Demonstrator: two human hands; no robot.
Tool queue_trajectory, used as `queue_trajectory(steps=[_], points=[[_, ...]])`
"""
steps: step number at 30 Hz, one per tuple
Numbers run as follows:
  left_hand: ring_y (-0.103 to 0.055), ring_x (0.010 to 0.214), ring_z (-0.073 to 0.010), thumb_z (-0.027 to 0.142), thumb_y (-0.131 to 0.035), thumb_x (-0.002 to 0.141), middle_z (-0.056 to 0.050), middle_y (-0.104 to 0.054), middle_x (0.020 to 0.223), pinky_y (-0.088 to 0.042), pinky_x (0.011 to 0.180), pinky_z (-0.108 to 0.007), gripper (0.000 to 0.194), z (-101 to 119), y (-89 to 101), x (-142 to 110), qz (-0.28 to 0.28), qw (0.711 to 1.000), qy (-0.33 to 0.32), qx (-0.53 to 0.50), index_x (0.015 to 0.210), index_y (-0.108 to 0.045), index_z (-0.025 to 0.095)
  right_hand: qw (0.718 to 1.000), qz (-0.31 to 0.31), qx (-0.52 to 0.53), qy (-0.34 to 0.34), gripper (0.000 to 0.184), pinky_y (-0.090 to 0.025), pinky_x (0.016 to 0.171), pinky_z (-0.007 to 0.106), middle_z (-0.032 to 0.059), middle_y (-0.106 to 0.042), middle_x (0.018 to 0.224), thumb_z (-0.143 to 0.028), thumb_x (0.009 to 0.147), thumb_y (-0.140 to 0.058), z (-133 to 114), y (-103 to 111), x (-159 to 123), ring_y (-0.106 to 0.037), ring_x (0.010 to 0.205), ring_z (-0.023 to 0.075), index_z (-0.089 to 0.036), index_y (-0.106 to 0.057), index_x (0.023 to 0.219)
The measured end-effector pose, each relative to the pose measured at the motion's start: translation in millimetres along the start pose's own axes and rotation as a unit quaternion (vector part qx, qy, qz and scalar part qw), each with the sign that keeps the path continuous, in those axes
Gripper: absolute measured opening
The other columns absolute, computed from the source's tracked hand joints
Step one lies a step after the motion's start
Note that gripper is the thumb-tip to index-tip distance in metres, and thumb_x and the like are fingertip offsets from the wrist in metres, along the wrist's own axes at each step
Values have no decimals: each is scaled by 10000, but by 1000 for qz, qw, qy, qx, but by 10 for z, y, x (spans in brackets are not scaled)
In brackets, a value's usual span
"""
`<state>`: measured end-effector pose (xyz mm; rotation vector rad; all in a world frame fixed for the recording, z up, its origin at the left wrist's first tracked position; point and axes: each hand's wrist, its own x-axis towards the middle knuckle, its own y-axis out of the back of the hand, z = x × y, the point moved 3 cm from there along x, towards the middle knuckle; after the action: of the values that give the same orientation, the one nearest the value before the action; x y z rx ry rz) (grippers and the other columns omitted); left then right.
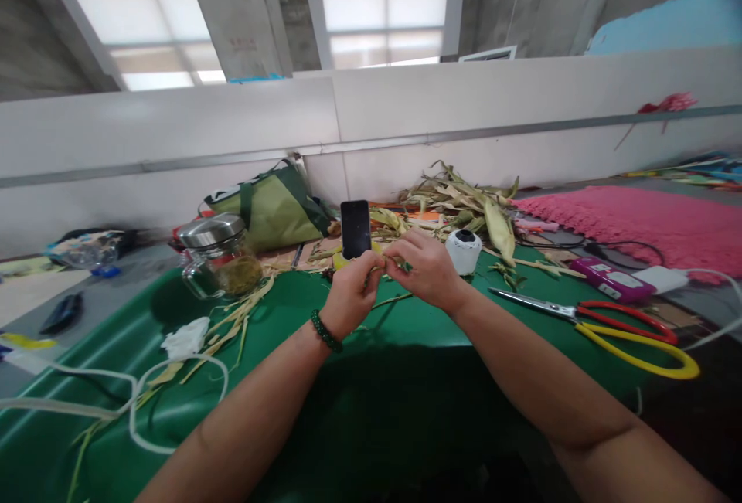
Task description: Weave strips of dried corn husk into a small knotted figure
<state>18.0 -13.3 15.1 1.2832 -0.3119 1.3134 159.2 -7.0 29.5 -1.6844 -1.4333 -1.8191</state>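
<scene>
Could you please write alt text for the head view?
The left hand and right hand pinch close together over a green covering; what they hold, if anything, is unclear. Around them: phone, lidded glass jar, husks, scissors.

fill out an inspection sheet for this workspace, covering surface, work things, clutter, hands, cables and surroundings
Surface: glossy green sheet, with pale dry plant strips on its left part.
Work things: pile of green-and-tan dry husks beyond the hands; anything held is too small to make out.
Clutter: clear glass jar with metal lid, crumpled white tissue, upright black-screened phone, metal scissors with red and yellow handles.
Hands: left hand and right hand close together, fingers closed.
Cables: thick white cable at left, looping over the sheet; thin black cable at right.
Surroundings: white partition, two windows above.
</scene>
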Motion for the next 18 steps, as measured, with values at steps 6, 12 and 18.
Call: queue_trajectory(steps=[6,12,18], points=[[-506,570,-95,97,-473,782,43,-540,626,-373,569,-189,103,-79,-4,20,-9,999,37,2,751,-492,193,917,-123,288,-246,220,-423,524,243,7,-609,641,-251,732,-582,137,-133,-19,-531,540,116,-146,-654,912],[-543,615,-117,122,-488,761,29,-564,681,-393,587,-210,77,-74,-30,22,-60,994,88,13,781,-476,196,898,-170,311,-262,182,-365,489,233,-16,-540,562,-324,701,-623,225,-91,26,-450,501,89,-144,-651,696],[-580,677,-133,131,-559,722,19,-582,713,-445,645,-241,133,-111,-140,-10,-114,983,130,-63,797,-470,197,944,-66,238,-217,169,-340,516,233,-13,-539,607,-309,734,-602,189,-9,55,-421,548,90,-158,-623,661]])
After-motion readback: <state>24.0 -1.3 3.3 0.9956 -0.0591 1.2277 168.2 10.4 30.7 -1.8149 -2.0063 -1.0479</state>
